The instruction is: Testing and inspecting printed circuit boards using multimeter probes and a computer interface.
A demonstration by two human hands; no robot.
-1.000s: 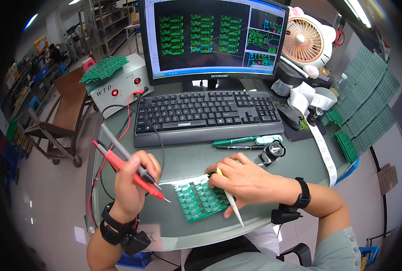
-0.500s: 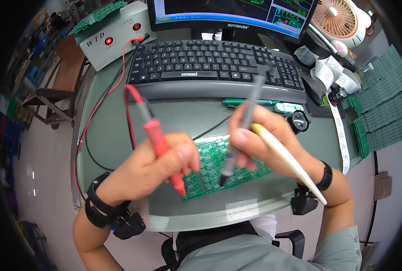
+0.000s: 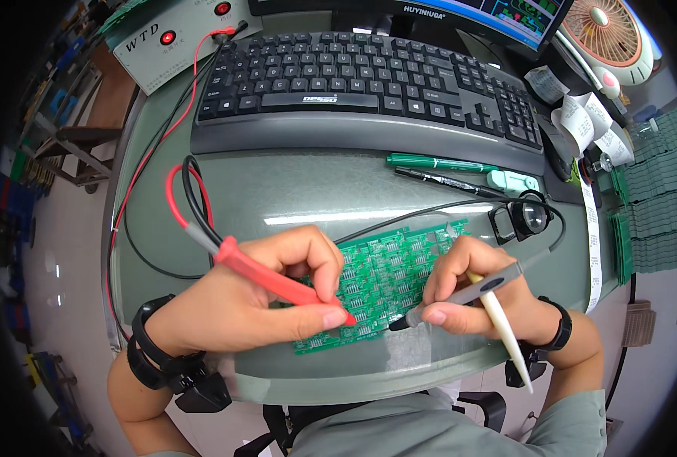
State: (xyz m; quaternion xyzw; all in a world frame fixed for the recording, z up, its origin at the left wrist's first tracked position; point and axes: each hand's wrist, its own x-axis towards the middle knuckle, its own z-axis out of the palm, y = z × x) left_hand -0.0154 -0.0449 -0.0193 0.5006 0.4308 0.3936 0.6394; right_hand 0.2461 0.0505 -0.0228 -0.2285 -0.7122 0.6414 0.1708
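Observation:
A green circuit board panel (image 3: 388,266), covered in repeating small circuits, lies near the table's front edge. My left hand (image 3: 270,293) is closed around a red test probe (image 3: 266,280), whose tip meets the board's lower part. In my right hand (image 3: 475,293) is a grey and black test probe (image 3: 472,292), slanting down left with its dark tip at the board's near edge. Tucked in the same hand, a cream pointed stick (image 3: 506,331) sticks out toward me. Whether either tip presses on a contact is too small to tell.
Beyond the board are a black keyboard (image 3: 338,84), a green pen (image 3: 441,162), a black marker (image 3: 449,183) and a magnifier loupe (image 3: 531,217). A white box (image 3: 178,49) feeds red and black leads. Stacked green boards (image 3: 658,198) and a fan (image 3: 605,34) stand right.
Both probe tips have shifted along the board, the left one to the right. My right hand has come lower and its probe has swung from upright to a flatter slant.

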